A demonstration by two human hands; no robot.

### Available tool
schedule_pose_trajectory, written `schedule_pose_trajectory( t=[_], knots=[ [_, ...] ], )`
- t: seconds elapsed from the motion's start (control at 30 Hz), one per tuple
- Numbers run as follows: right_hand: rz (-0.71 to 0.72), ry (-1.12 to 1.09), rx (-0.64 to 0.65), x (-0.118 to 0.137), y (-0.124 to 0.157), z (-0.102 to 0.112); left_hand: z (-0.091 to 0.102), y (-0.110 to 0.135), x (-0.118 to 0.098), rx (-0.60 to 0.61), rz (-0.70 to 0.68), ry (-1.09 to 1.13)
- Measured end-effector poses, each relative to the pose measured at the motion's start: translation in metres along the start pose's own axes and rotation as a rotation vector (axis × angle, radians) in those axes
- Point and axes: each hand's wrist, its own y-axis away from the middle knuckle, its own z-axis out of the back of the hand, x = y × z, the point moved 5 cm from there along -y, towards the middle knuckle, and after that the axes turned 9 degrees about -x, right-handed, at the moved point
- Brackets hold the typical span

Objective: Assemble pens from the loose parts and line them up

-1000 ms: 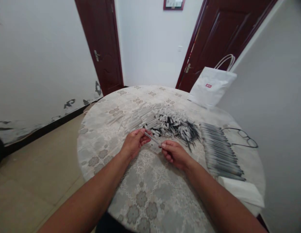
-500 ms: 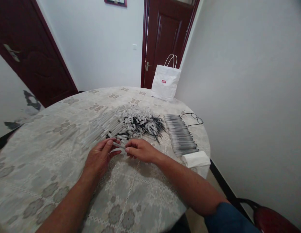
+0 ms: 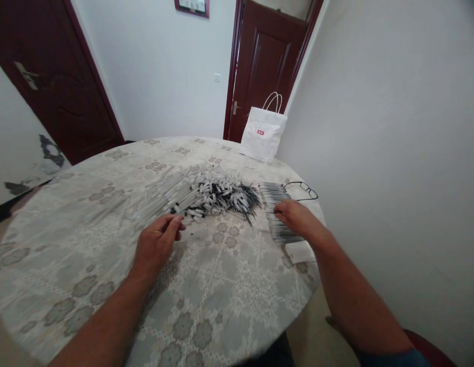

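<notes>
right hand lies on the row of pens at far right, grip unclear; left hand curls empty by the loose pile; pens seem light, stiff, slick: pinch mid-barrel.

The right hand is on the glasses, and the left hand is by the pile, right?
No. The head view shows the right hand on the row of pens; the glasses lie beside it, untouched. The left hand is by the pile, as you said.

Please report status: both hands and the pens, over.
Left hand at edge of loose pile, grip unclear. Right hand on pen row. Glasses beside row.
</notes>
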Motion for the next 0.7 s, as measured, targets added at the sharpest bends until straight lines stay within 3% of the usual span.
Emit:
schedule_pose_trajectory(
  t=[0.1,0.2,0.47,0.6,0.7],
  knots=[
    [-0.091,0.128,0.080,-0.037,0.008,-0.011,0.011,-0.004,0.000,-0.107,-0.004,-0.034],
    [-0.102,0.175,0.124,-0.051,0.013,-0.022,0.017,-0.006,-0.001,-0.170,0.001,-0.036],
    [-0.090,0.130,0.159,-0.052,0.014,-0.036,0.025,-0.005,-0.003,-0.317,0.005,0.017],
    [-0.129,0.147,0.162,-0.049,0.014,-0.031,0.037,-0.009,0.002,-0.445,0.039,0.090],
    [-0.091,0.146,0.126,-0.034,0.011,-0.025,0.044,-0.013,0.012,-0.534,0.128,0.214]
  ],
)
